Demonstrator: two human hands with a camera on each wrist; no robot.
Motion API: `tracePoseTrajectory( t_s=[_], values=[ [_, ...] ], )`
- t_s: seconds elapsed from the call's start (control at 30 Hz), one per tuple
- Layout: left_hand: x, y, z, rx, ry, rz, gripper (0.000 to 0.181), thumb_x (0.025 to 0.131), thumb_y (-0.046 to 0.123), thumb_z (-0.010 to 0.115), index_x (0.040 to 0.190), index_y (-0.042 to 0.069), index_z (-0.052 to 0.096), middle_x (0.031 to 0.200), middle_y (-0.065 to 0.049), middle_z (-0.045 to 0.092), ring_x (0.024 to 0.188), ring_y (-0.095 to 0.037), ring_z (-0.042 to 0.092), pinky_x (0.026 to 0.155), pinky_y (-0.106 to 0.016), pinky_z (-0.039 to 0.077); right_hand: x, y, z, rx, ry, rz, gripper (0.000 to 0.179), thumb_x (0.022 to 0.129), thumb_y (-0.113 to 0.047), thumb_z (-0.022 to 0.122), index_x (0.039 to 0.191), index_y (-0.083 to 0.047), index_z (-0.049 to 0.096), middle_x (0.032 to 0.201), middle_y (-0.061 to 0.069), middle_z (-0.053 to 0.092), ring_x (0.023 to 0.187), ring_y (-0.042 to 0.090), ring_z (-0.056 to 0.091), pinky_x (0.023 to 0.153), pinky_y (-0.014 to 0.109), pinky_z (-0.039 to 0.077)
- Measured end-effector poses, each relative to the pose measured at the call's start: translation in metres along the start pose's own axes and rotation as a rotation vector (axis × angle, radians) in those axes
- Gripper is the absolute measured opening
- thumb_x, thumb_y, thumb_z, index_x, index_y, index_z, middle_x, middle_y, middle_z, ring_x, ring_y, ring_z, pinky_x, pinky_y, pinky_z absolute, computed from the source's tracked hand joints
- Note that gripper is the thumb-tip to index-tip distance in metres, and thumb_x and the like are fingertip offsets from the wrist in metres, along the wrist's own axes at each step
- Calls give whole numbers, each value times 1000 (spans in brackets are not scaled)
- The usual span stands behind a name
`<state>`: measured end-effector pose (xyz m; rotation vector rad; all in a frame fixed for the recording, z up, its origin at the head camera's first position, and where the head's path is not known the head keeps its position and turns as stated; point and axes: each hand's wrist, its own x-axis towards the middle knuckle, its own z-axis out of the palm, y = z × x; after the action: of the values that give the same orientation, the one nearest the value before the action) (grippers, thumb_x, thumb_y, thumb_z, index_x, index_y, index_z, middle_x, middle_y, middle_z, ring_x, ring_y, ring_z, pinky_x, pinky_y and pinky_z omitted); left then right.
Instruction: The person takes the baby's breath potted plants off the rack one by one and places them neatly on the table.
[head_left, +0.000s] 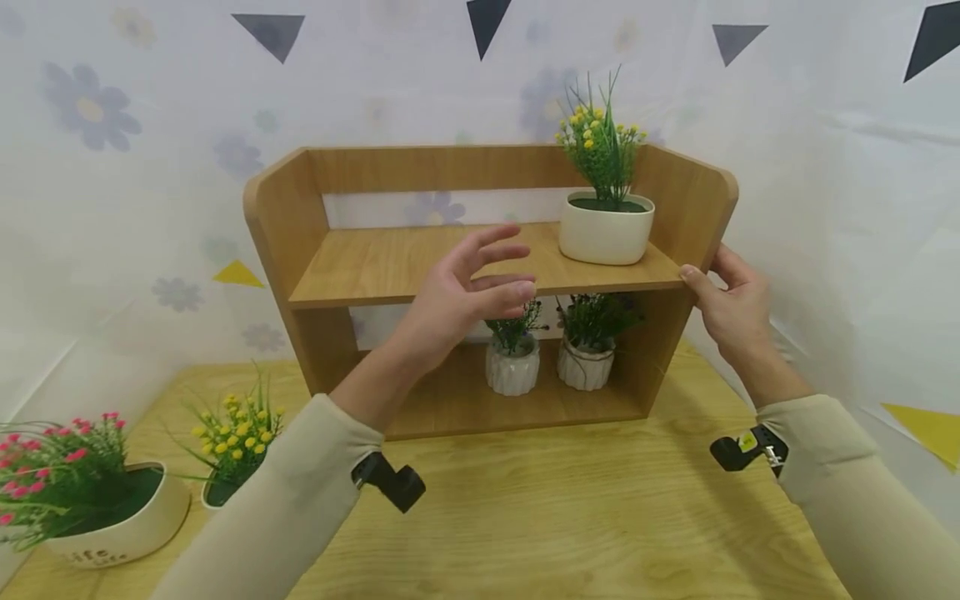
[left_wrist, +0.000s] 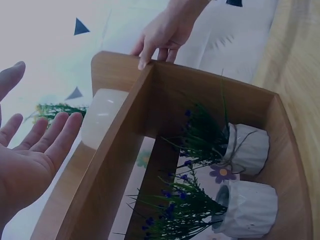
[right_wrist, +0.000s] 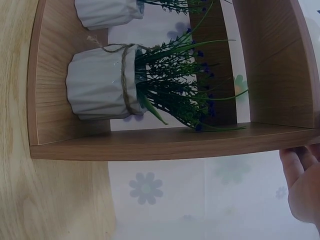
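Observation:
A two-tier wooden shelf [head_left: 420, 258] stands on the table. My left hand [head_left: 480, 279] hovers in front of its upper board, fingers loosely bent and apart, holding nothing. At the shelf's right side my right hand [head_left: 738, 304] grips the side panel, thumb on the front edge and fingers around the outer face. An oval cream pot [head_left: 606, 233] with yellow flowers sits on the upper board, at the right. Below it, on the lower board, are a white ribbed pot [head_left: 513, 367] and a twine-tied white pot [right_wrist: 102, 82], both with dark green plants and small purple flowers.
On the table's left side stand a cream pot with pink flowers [head_left: 161, 508] and a pot with yellow flowers [head_left: 238, 433], partly hidden by my left sleeve [head_left: 277, 500]. Behind the shelf hangs a white flower-print cloth [head_left: 172, 192]. Wooden tabletop [head_left: 510, 508] extends in front.

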<state>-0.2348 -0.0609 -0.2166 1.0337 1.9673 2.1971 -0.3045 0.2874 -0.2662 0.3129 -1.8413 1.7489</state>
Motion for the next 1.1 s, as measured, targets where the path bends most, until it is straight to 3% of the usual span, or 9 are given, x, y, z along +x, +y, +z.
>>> tracePoseTrajectory(
  t_s=[0.23,0.5,0.8,1.1],
  values=[
    [45,-8,5,12,50,-55,64,92,10,75,148,22,48,140,-3,55,117,-23,63,92,-47,55,0,2,-3,-2,1,7,47,92,-5,73,138,-6,62,118,7,64,109,20,57,73,19,55],
    [84,-18,6,39,117,-71,65,89,11,79,147,16,49,140,-8,53,118,-26,61,95,-49,53,0,3,0,94,-20,-33,46,90,3,72,135,0,63,109,8,65,99,17,61,74,22,56],
    [109,-26,3,131,169,-167,72,87,15,81,149,20,46,146,-9,48,121,-29,59,95,-46,53,0,4,1,57,-10,-47,44,91,0,72,134,-1,64,109,8,65,98,17,62,74,21,56],
    [132,-31,11,203,186,-219,75,85,16,83,150,20,46,148,-9,46,124,-28,55,95,-46,53,0,3,-1,36,-3,-47,44,91,-1,73,134,-2,64,111,8,65,100,17,61,73,21,56]
  ],
)
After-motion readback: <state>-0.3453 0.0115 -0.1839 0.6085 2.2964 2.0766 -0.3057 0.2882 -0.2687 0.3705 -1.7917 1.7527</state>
